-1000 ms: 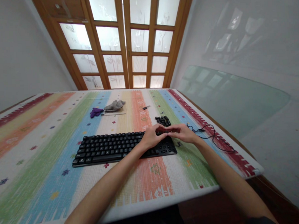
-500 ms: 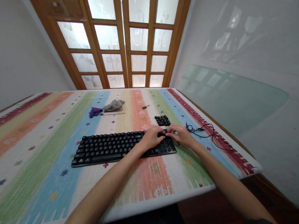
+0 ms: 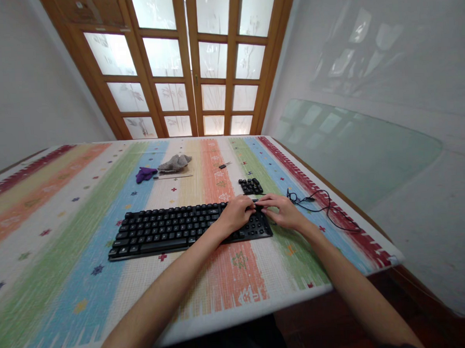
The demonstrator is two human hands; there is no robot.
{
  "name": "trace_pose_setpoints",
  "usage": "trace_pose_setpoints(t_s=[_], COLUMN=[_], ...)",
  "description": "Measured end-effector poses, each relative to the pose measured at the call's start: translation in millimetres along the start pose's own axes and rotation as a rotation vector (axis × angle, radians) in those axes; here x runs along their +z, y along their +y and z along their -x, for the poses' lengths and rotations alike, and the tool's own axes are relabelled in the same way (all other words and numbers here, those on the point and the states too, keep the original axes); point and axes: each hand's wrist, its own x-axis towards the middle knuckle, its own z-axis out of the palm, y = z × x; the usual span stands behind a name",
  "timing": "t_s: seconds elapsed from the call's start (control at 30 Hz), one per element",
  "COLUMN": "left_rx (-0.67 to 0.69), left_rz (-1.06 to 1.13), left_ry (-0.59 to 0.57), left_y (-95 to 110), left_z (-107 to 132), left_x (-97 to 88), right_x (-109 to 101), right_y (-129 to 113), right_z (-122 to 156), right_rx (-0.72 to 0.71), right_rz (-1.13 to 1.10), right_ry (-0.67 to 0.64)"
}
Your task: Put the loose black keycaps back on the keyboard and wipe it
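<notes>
A black keyboard [image 3: 169, 230] lies across the striped tablecloth [image 3: 65, 245]. My left hand [image 3: 236, 214] rests on its right end, fingers curled down onto the keys. My right hand [image 3: 283, 211] sits at the keyboard's right edge, fingertips bent and pressed together at the top right corner, touching my left fingertips. What the fingers pinch there is too small to make out. A small pile of loose black keycaps [image 3: 251, 186] lies just behind the hands. The keyboard's black cable [image 3: 322, 203] coils to the right.
Farther back lie a grey cloth [image 3: 174, 163], a purple cloth [image 3: 144, 174], a thin stick [image 3: 173, 177] and a small dark tool [image 3: 224, 165]. The table's right edge [image 3: 335, 197] is close to the cable. A wooden glazed door [image 3: 190, 62] stands behind.
Both hands have dropped from just above the keyboard's top right corner onto the keys, the right hand sliding slightly left. The view has shifted a little.
</notes>
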Motion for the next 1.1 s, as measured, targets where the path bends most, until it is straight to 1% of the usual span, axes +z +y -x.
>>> trace_pose_setpoints(t_s=[0.23,0.43,0.6,0.73,0.9,1.1], left_rx=[0.036,0.049,0.066,0.085,0.11,0.112], left_rz=[-0.04,-0.091,-0.162,-0.185,-0.237,-0.314], left_ry=[-0.057,-0.053,-0.089,-0.096,-0.114,-0.163], left_y=[1,5,7,6,6,12], left_z=[0,0,-1,-3,-3,-3], left_x=[-1.0,-3.1,-3.0,-2.8,-2.3,-4.5], right_x=[3,3,4,6,7,8], right_y=[2,0,0,0,1,4], right_z=[0,0,-1,-2,-2,-3], right_rx=[0.018,0.051,0.012,0.019,0.016,-0.044], right_rz=[0.026,0.012,0.027,0.027,0.037,0.08], right_ry=[0.007,0.013,0.02,0.039,0.021,0.018])
